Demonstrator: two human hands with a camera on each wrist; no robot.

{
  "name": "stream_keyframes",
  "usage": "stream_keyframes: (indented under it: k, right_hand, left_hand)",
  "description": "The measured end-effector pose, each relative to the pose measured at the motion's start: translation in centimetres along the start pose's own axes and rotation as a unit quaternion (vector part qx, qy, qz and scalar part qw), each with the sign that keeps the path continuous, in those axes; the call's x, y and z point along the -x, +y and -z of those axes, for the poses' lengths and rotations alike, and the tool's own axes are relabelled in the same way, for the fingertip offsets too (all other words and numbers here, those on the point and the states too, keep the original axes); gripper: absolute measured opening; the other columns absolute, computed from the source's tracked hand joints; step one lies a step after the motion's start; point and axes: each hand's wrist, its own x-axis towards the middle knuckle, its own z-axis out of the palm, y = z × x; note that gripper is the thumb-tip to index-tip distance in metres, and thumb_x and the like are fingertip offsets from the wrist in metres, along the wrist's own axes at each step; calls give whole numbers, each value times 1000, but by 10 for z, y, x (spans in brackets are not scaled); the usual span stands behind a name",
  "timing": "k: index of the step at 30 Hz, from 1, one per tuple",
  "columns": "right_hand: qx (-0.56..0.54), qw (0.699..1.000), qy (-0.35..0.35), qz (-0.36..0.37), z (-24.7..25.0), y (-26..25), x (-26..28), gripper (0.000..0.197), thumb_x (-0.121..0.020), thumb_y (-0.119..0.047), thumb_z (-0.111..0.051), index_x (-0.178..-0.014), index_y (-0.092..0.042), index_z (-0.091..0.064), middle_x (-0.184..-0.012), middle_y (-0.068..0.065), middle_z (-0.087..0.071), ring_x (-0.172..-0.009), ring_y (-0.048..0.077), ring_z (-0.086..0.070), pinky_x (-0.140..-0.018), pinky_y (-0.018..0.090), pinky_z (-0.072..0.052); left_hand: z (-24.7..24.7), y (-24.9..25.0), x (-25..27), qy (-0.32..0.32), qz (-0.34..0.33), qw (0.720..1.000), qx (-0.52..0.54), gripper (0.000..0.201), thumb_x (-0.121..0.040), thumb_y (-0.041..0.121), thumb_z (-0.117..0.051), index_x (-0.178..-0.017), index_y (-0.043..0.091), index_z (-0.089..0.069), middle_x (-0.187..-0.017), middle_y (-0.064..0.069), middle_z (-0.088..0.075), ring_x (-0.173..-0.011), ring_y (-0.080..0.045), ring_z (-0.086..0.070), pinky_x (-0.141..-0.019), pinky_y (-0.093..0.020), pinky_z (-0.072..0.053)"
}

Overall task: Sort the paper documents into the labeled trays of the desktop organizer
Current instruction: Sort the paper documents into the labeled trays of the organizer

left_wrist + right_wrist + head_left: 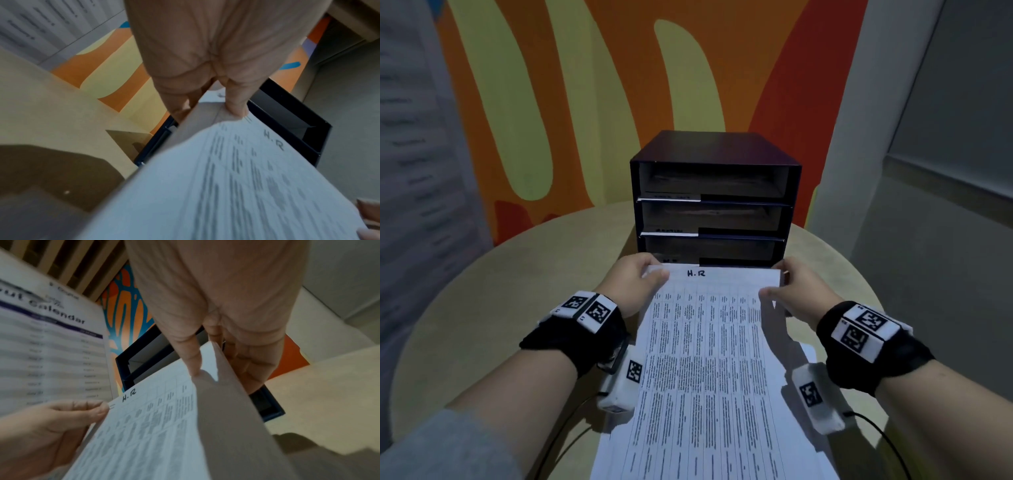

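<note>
Flat printed sheet between hands

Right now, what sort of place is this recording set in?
Probably an office corner: a black three-tray desktop organizer on a round table, a printed sheet marked H.R, and a wall calendar.

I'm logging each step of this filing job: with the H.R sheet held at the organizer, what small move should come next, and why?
Probably slide the H.R sheet forward into the bottom tray. Left hand and right hand pinch its far corners, and its leading edge sits right at that tray's mouth on the organizer. The tray label is too blurred to confirm.
</note>
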Motion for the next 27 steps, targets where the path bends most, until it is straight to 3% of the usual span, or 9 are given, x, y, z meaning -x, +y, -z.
stream_keyframes:
  k: [3, 7, 10, 14, 17, 21, 23, 25, 27]
  right_hand:
    - [-46, 999, 15, -1, -7, 8, -2, 17, -82, -4, -59, -94, -15, -60, -95, 17, -68, -86, 35, -67, -77, 54, -56]
    - [-90, 994, 54, -19, -15, 15, -3, 18, -87, 0, -53, -89, -17, -57, -94, 15, -67, -86, 34, -65, -72, 42, -53]
    - [-138, 988, -14, -70, -18, 23, -2, 14, -87, -4, -60, -93, -16, -55, -95, 17, -68, -70, 31, -63, -57, 37, -46]
    - [-130, 987, -48, -84, -16, 30, -3, 19, -88, -1, -61, -102, -12, -60, -98, 15, -69, -90, 37, -67, -62, 38, -51]
    - [-143, 986, -7, -83, -13, 34, -7, 27, -86, -3, -59, -109, -17, -60, -101, 10, -70, -91, 36, -68, -76, 57, -56]
    - [-162, 982, -26, -96, -15, 33, -11, 23, -86, -4, -61, -107, -13, -58, -104, 13, -69, -80, 26, -65, -62, 39, -54]
    - [-131, 983, -71, -109, -16, 34, -6, 18, -84, -3, -65, -99, -11, -61, -97, 12, -71, -81, 27, -67, -73, 42, -56]
    - [-90, 983, -108, -119, -15, 38, -1, 14, -82, 0, -65, -91, -9, -60, -80, 12, -72, -78, 29, -68, -80, 44, -54]
    - [-76, 983, -109, -130, -15, 44, 0, 18, -82, 1, -64, -96, -7, -55, -70, 13, -68, -69, 30, -65, -73, 42, -52]
  left_hand:
    - [-6, -7, -4, 29, 4, 999, 16, 14, -97, 28, -55, -97, 14, -56, -95, -2, -62, -87, -20, -58, -67, -30, -40]
    - [-15, -13, -7, 58, 24, 996, 67, 9, -93, 18, -62, -99, 17, -56, -96, 1, -59, -88, -21, -57, -77, -32, -44]
    - [-20, -18, -10, 80, 61, 989, 112, 9, -91, 19, -64, -93, 23, -56, -102, -5, -64, -94, -29, -62, -86, -45, -53]
    - [-24, -19, -10, 51, 121, 978, 160, 11, -93, 21, -63, -102, 22, -55, -112, -6, -63, -98, -27, -65, -92, -47, -52]
    - [-26, -17, -8, -10, 139, 979, 150, 12, -93, 14, -63, -104, 11, -61, -105, -8, -70, -92, -24, -68, -85, -38, -54]
    - [-29, -19, -8, -8, 155, 981, 120, 6, -92, 9, -61, -96, 11, -65, -98, -10, -72, -90, -28, -69, -88, -45, -55]
    - [-30, -19, -10, -7, 168, 980, 103, 4, -92, 9, -59, -91, 12, -62, -96, -11, -70, -90, -30, -67, -86, -40, -54]
    - [-30, -19, -11, -18, 176, 982, 64, 6, -93, 10, -56, -89, 14, -57, -90, -8, -65, -82, -25, -63, -70, -29, -49]
    - [-28, -15, -8, -28, 167, 985, 16, 7, -93, 12, -56, -92, 17, -51, -89, -4, -60, -79, -21, -60, -63, -28, -44]
